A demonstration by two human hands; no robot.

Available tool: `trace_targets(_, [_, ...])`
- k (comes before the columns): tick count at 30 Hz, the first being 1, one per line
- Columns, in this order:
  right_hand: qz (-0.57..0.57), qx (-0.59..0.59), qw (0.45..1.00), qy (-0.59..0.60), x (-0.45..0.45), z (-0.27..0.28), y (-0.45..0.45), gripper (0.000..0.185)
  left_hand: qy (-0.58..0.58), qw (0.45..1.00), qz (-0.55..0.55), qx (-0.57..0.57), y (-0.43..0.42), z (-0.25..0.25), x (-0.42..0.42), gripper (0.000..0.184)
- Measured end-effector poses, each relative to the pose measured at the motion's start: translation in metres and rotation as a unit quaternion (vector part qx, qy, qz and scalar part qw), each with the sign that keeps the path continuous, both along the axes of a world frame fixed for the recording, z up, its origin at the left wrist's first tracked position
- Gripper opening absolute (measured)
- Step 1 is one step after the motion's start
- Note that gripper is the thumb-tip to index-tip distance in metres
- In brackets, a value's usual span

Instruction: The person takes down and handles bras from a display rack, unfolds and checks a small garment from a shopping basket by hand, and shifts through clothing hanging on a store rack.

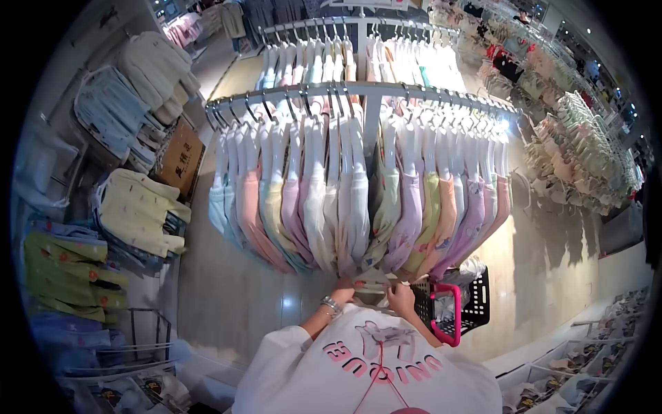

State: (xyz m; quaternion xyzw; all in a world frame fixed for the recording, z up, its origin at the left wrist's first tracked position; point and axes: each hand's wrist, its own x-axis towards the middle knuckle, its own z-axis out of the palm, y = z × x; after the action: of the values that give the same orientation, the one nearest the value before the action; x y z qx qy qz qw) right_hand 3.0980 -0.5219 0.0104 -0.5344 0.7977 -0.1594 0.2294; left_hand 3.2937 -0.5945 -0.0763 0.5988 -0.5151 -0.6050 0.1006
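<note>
My left hand [341, 291], with a metal band at the wrist, is closed on one side of a pale greenish-beige garment [372, 284] low in front of my chest. On the other side of the same cloth, my right hand [400, 299] is closed too, fingers curled in. The cloth spans the gap between both hands, just below the hems of the pastel garments [317, 214] on the rack. Whether it hangs from that rack, I cannot tell. Beside my right forearm is a black shopping basket [476, 300] with a pink handle [448, 317], holding clear plastic-wrapped items.
The metal rack rail [314, 91] runs across in front, with a second garment row [310, 62] behind it. Folded and hung clothes, including a yellow top [141, 210], line the left. Underwear racks [579, 145] stand at right; display bins [572, 376] sit at lower right.
</note>
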Motion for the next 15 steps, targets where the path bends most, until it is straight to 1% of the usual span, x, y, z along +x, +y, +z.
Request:
trace_targets(1, [-0.008, 0.001, 1.0, -0.001, -0.004, -0.002, 0.001, 0.027, -0.023, 1.0, 0.008, 0.015, -0.001, 0.023, -0.001, 0.023])
trace_targets(2, [-0.022, 0.019, 1.0, 0.011, -0.009, -0.007, 0.002, 0.026, -0.018, 0.997, -0.071, 0.025, 0.0, -0.003, 0.001, 0.029])
trace_targets(3, [-0.033, 0.039, 0.998, 0.023, -0.015, -0.013, 0.005, 0.026, -0.006, 0.991, -0.127, 0.053, 0.005, -0.007, 0.001, 0.033])
trace_targets(4, [-0.041, 0.059, 0.997, 0.036, -0.021, -0.011, 0.007, 0.025, 0.007, 0.98, -0.182, 0.079, 0.008, 0.007, 0.001, 0.038])
trace_targets(5, [-0.038, 0.062, 0.997, 0.003, -0.03, -0.009, 0.007, 0.026, 0.028, 0.969, -0.214, 0.12, 0.008, 0.02, 0.0, 0.04])
trace_targets(6, [-0.021, 0.093, 0.995, -0.04, -0.046, -0.022, 0.009, 0.027, 0.049, 0.955, -0.247, 0.159, 0.004, 0.041, -0.002, 0.043])
trace_targets(7, [-0.007, 0.125, 0.989, -0.081, -0.062, -0.036, 0.011, 0.028, 0.076, 0.958, -0.264, 0.078, 0.001, 0.033, 0.003, 0.047])
trace_targets(8, [0.046, 0.146, 0.983, -0.098, -0.072, -0.027, 0.007, 0.028, -0.003, 0.963, -0.267, 0.029, -0.008, 0.074, 0.006, 0.047])
trace_targets(9, [0.077, 0.074, 0.985, -0.137, -0.081, -0.029, 0.004, 0.028, -0.083, 0.96, -0.268, -0.021, -0.023, 0.117, 0.007, 0.048])
trace_targets(10, [0.102, 0.082, 0.976, -0.172, -0.084, -0.018, -0.008, 0.027, -0.001, 0.976, -0.2, -0.087, -0.035, 0.109, 0.01, 0.048])
trace_targets(11, [0.127, 0.091, 0.966, -0.207, -0.085, 0.005, -0.025, 0.031, 0.08, 0.977, -0.129, -0.152, -0.045, 0.1, 0.012, 0.049])
trace_targets(12, [0.126, 0.049, 0.957, -0.255, -0.075, 0.029, -0.038, 0.034, 0.04, 0.962, -0.047, -0.268, -0.049, 0.12, 0.006, 0.048])
trace_targets(13, [0.123, 0.01, 0.945, -0.303, -0.057, 0.057, -0.05, 0.036, -0.004, 0.926, 0.035, -0.375, -0.053, 0.14, -0.005, 0.048])
trace_targets(15, [0.149, -0.082, 0.918, -0.358, -0.013, 0.113, -0.077, 0.04, -0.05, 0.88, 0.04, -0.471, -0.069, 0.133, -0.021, 0.047])
